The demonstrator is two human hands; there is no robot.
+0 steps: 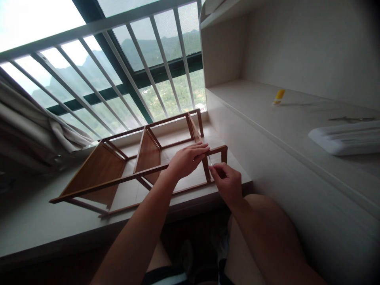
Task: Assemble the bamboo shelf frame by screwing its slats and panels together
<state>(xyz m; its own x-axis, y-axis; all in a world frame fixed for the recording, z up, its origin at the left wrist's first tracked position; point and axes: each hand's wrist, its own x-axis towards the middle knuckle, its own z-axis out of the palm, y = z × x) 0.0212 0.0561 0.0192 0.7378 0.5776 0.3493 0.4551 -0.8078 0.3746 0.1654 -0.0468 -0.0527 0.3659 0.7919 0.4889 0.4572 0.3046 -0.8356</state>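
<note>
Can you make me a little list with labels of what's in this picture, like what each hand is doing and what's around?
place: window ledge beside a pale desk
main thing: wooden shelf rack, lying on its side
left hand: flat on the rack's top bar
right hand: pinching a thin metal tool at the rack's corner post
on the desk: yellow tube, white flat object
behind: barred window, bunched curtain

The left hand (185,160) lies palm down, fingers straight and together, pointing right, its forearm reaching up from the lower left. The right hand (227,182) sits just beside it, fingers curled in a pinch, forearm coming from the lower right.
</note>
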